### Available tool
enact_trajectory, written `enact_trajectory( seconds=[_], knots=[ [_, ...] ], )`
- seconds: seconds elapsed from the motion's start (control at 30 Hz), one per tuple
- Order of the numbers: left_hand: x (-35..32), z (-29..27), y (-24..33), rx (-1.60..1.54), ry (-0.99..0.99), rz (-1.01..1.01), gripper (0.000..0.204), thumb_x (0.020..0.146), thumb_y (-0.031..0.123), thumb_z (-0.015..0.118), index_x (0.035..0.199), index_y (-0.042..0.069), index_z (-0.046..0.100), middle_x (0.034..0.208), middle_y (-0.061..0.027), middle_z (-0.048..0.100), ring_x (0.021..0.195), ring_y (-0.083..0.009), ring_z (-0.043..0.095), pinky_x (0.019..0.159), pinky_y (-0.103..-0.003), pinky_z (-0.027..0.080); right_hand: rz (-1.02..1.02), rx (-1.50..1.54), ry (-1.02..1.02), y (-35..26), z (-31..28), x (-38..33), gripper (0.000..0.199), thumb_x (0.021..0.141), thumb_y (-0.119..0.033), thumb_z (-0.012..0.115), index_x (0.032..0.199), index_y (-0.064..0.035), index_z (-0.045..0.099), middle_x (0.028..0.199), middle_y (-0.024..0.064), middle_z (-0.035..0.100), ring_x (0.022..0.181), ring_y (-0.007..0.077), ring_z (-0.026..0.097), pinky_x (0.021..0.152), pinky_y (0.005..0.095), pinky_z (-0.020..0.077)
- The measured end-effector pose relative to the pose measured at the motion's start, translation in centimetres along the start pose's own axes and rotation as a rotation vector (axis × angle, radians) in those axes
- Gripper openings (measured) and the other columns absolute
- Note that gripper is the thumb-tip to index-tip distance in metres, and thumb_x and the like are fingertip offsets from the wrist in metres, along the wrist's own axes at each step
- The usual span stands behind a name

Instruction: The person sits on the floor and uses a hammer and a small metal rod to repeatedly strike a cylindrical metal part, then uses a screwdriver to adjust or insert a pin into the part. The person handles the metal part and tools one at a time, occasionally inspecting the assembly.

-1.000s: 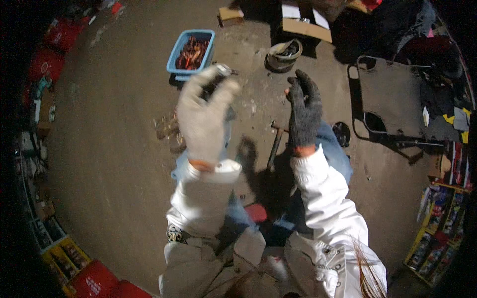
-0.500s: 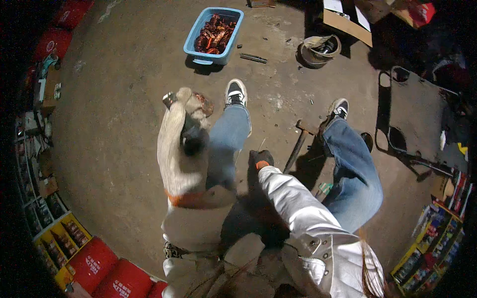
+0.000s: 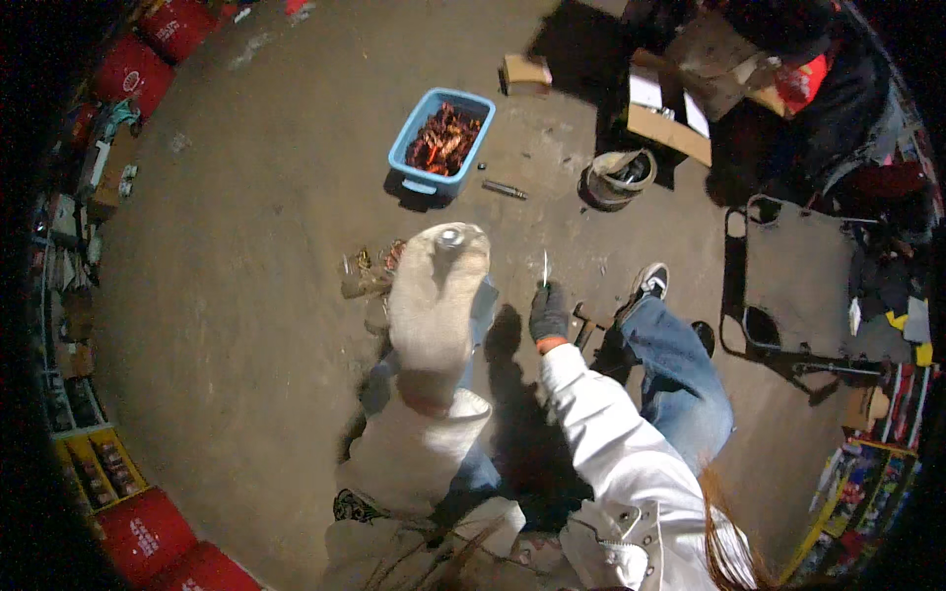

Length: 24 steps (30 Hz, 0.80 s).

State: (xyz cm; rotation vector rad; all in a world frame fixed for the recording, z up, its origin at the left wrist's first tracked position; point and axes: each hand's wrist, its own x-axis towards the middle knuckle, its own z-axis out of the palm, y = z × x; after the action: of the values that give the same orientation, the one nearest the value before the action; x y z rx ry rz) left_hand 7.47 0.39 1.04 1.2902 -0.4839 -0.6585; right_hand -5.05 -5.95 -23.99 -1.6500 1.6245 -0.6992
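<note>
My right hand (image 3: 549, 313), in a dark grey glove with an orange cuff, is closed round a thin pointed blade (image 3: 546, 268) that sticks up past the fingers. My left hand (image 3: 440, 276) is covered in thick cream cloth and smeared by motion. A small shiny round metal piece (image 3: 450, 237) shows at its far end, seemingly gripped; the separate fingers do not show. Just left of that hand lie copper-coloured scraps (image 3: 367, 268) on the floor, partly hidden. A hammer (image 3: 585, 325) lies right of my right hand, near my right shoe.
Ahead stands a blue plastic tub (image 3: 402, 148) full of copper-coloured metal scraps. A metal rod (image 3: 505, 188) lies beside it. Farther right are a bucket (image 3: 599, 192), an open cardboard box (image 3: 670, 136) and a grey framed folding seat (image 3: 793, 271). Red drums (image 3: 148, 532) and shelving line the left.
The view has tilted forward. My left hand has swung right, baring the scraps that were beside or in it. My right hand has risen away from the hammer, and the blade now points up.
</note>
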Motion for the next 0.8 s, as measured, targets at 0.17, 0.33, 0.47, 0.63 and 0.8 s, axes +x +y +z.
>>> enact_trajectory(
  seconds=[0.17,0.33,0.47,0.63,0.8],
  knots=[
    [-0.4,1.4,-1.7,0.056,-0.066,0.147,0.021,0.082,-0.001,0.065,0.101,0.003,0.06,0.096,-0.003,0.061,0.088,-0.0116,0.057,0.082,-0.026,0.046,-0.298,0.176,-0.187,-12.4,-14.4,2.9,0.033,0.093,-0.017,0.049,0.124,-0.0054,0.055,0.111,0.016,0.063,0.092,0.0284,0.064,0.076,0.0367,0.0499],
    [-1.2,3.1,-2.6,0.228,-0.118,0.312,0.022,0.082,-0.009,0.06,0.101,0.003,0.058,0.09,-0.0037,0.059,0.073,-0.0095,0.054,0.063,-0.024,0.047,-0.796,0.054,-0.191,-17.6,-24.7,-1.5,0.023,0.083,-0.007,0.064,0.105,-0.0018,0.067,0.091,0.0149,0.067,0.079,0.0261,0.067,0.071,0.0323,0.0513],
    [-2.0,4.3,-2.4,0.417,-0.118,0.393,0.024,0.078,-0.007,0.063,0.099,0.003,0.062,0.092,-0.0034,0.058,0.08,-0.0118,0.056,0.07,-0.025,0.048,-0.799,0.05,-0.272,-16.7,-26.8,-2.3,0.026,0.079,-0.005,0.066,0.105,-0.0018,0.067,0.089,0.0131,0.067,0.08,0.0276,0.065,0.071,0.0337,0.0519],
    [-2.2,5.2,-2.9,0.567,-0.134,0.422,0.028,0.075,-0.004,0.065,0.101,0.005,0.064,0.096,-0.0044,0.06,0.086,-0.0133,0.059,0.076,-0.027,0.048,-0.933,-0.06,-0.192,-14.5,-26.0,-1.9,0.035,0.077,-0.006,0.066,0.112,-0.0061,0.065,0.083,0.0106,0.064,0.073,0.0267,0.063,0.064,0.0361,0.05],
    [-2.3,5.5,-3.7,0.495,-0.189,0.342,0.032,0.073,-0.011,0.057,0.101,0.003,0.063,0.097,-0.005,0.059,0.087,-0.0119,0.058,0.077,-0.025,0.049,-0.844,-0.027,-0.191,-13.9,-26.3,-1.8,0.036,0.076,-0.008,0.066,0.112,-0.011,0.066,0.078,0.012,0.061,0.067,0.0278,0.061,0.057,0.0362,0.0483]
  ],
)
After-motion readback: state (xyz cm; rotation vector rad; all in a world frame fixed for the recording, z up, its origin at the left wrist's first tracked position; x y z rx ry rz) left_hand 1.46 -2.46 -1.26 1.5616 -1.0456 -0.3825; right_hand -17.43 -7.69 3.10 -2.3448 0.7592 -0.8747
